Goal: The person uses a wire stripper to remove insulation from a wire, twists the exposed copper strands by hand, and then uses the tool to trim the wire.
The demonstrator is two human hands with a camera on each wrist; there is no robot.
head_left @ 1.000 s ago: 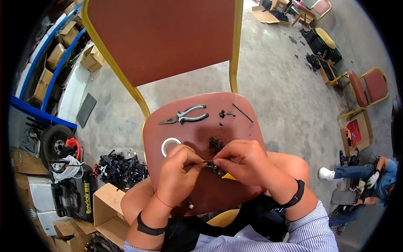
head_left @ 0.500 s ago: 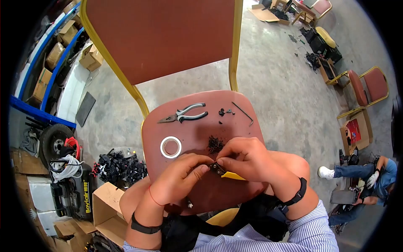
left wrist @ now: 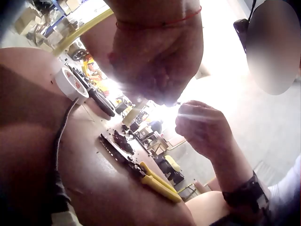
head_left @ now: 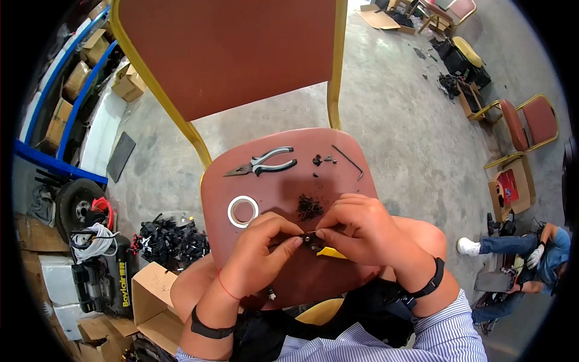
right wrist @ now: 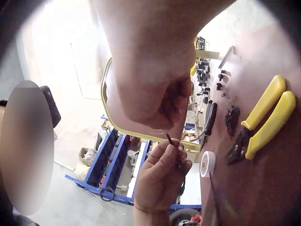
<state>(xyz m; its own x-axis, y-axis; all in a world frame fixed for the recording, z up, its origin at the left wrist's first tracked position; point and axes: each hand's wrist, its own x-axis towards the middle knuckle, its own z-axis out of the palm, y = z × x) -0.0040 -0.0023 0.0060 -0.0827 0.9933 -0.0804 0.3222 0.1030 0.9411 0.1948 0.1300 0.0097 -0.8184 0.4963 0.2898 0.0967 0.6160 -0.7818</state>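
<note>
Over the chair seat [head_left: 217, 187], my left hand [head_left: 259, 250] pinches a thin dark wire [right wrist: 170, 139] between thumb and forefinger, its tip poking out upward in the right wrist view. My right hand [head_left: 362, 229] meets it fingertip to fingertip, thumb and forefinger pinching the wire's fine end. Below the hands lies a wire stripper [right wrist: 273, 125] with yellow handles, mostly covered by them in the head view. Just beyond is a heap of short dark clippings [head_left: 309, 207]. A white tape roll [head_left: 230, 212] lies flat by my left hand.
Pliers [head_left: 258, 169], a hex key [head_left: 348, 161] and small black bits [head_left: 317, 160] lie toward the chair's back. A dark cable [left wrist: 57, 150] runs across the seat. An open carton [head_left: 151, 289] stands at left. Another person [head_left: 555, 253] sits at far right.
My left thumb swung away from the forefinger half a second ago and has closed on the wire again. Both hands stay over the stripper, with small shifts.
</note>
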